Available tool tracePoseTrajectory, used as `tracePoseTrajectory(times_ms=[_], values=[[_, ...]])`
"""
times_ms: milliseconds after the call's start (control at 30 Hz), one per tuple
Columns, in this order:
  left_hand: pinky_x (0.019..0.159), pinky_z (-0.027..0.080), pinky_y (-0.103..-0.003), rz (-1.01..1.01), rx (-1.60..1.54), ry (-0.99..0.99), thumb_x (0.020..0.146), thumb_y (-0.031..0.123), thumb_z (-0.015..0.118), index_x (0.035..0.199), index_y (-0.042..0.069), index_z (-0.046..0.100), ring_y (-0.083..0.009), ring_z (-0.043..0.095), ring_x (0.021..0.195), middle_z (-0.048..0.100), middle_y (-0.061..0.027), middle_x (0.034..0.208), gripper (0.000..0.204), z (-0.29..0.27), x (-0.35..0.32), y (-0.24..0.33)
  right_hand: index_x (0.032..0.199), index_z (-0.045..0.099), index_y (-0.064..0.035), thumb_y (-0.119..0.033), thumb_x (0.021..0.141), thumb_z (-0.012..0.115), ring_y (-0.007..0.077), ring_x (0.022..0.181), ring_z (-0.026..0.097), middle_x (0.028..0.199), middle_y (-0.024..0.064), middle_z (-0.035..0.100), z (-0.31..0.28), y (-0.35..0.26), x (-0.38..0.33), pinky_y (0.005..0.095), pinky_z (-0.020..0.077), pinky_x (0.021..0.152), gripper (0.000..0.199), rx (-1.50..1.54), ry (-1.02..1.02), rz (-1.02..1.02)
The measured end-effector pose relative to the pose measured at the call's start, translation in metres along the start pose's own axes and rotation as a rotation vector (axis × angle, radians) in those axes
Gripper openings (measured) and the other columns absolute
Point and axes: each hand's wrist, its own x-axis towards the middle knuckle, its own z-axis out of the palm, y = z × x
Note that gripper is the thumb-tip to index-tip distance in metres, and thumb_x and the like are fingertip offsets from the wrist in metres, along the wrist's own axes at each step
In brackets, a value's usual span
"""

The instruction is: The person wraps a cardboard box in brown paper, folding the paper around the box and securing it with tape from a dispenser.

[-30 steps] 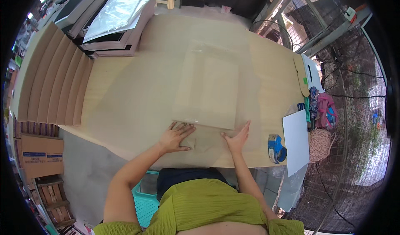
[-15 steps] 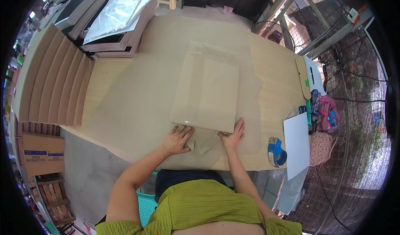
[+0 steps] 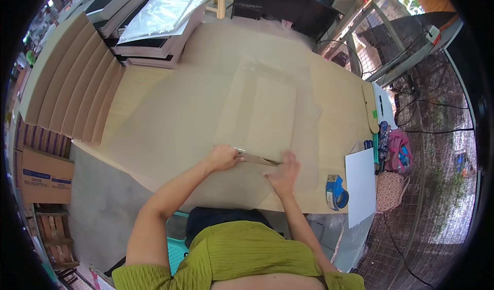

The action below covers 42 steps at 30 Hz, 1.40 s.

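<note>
So the left hand (image 3: 222,157) is pinching the near edge of a thin clear plastic sheet (image 3: 263,116), fingers closed on the left end of a narrow folded strip (image 3: 256,159) of it that looks brownish against the wood. The right hand (image 3: 283,174) isn't gripping anything as far as I can see, it's spread flat with the palm down, pressing on the sheet right by the other end of that strip. The sheet itself lies flat on the big wooden table (image 3: 170,120), running away from the hands toward the far side, pretty much see-through so you mostly catch its creases. Off to the right near the table edge there's a blue tape dispenser (image 3: 335,192), and just beside it a white board (image 3: 361,186). Further right a pink bag (image 3: 399,153) sits past the edge. On the far left is a fanned row of flat cardboard pieces (image 3: 69,81), and beyond that a stack of dark boards (image 3: 146,40) with clear plastic on top.
</note>
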Motion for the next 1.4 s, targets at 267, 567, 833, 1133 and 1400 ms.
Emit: tracePoseTrajectory(times_ms=[267, 567, 833, 1133, 1400], values=[[0.078, 0.052, -0.051, -0.061, 0.008, -0.038, 0.094, 0.053, 0.057, 0.092, 0.005, 0.074, -0.0395, 0.068, 0.085, 0.071, -0.0209, 0.085, 0.051, 0.004, 0.002, -0.001, 0.106, 0.075, -0.0219, -0.026, 0.08, 0.077, 0.0318, 0.143, 0.04, 0.131, -0.005, 0.066, 0.0, -0.027, 0.036, 0.0665, 0.0089, 0.116, 0.027, -0.082, -0.127, -0.297], [0.084, 0.053, -0.048, -0.043, -0.58, 0.595, 0.086, 0.04, 0.073, 0.109, 0.005, 0.071, -0.0386, 0.069, 0.091, 0.072, -0.0178, 0.094, 0.042, 0.001, -0.041, -0.021, 0.087, 0.076, -0.0079, 0.0, 0.082, 0.066, 0.0277, 0.1, 0.072, 0.092, 0.0085, 0.076, 0.032, -0.027, 0.041, 0.0581, 0.013, 0.12, 0.013, 0.368, 0.079, -0.109], [0.119, 0.028, -0.049, 0.113, 0.389, 0.541, 0.067, 0.027, 0.086, 0.149, 0.017, 0.04, -0.028, 0.034, 0.144, 0.04, -0.0061, 0.153, 0.094, -0.047, -0.074, -0.017, 0.088, 0.074, -0.0017, -0.006, 0.083, 0.072, 0.0224, 0.076, 0.069, 0.081, 0.0113, 0.074, -0.001, -0.053, 0.053, 0.0541, 0.0227, 0.118, 0.007, 0.361, 0.138, 0.027], [0.109, 0.043, -0.047, 0.437, 0.222, 0.576, 0.068, 0.025, 0.083, 0.132, 0.014, 0.06, -0.0299, 0.052, 0.131, 0.057, -0.0044, 0.137, 0.069, -0.024, -0.035, -0.068, 0.092, 0.074, 0.0019, -0.006, 0.079, 0.075, 0.0218, 0.089, 0.072, 0.089, 0.013, 0.076, 0.013, -0.058, 0.045, 0.0516, 0.0218, 0.12, 0.015, 0.36, 0.059, 0.08], [0.103, 0.044, -0.05, 0.464, -0.099, 0.504, 0.075, 0.021, 0.081, 0.117, 0.01, 0.068, -0.0286, 0.059, 0.122, 0.067, -0.0087, 0.12, 0.045, -0.043, -0.027, -0.059, 0.092, 0.075, -0.0002, -0.009, 0.081, 0.075, 0.0226, 0.084, 0.071, 0.094, 0.0127, 0.076, 0.029, -0.047, 0.032, 0.0496, 0.026, 0.118, 0.015, 0.345, 0.114, 0.089]])
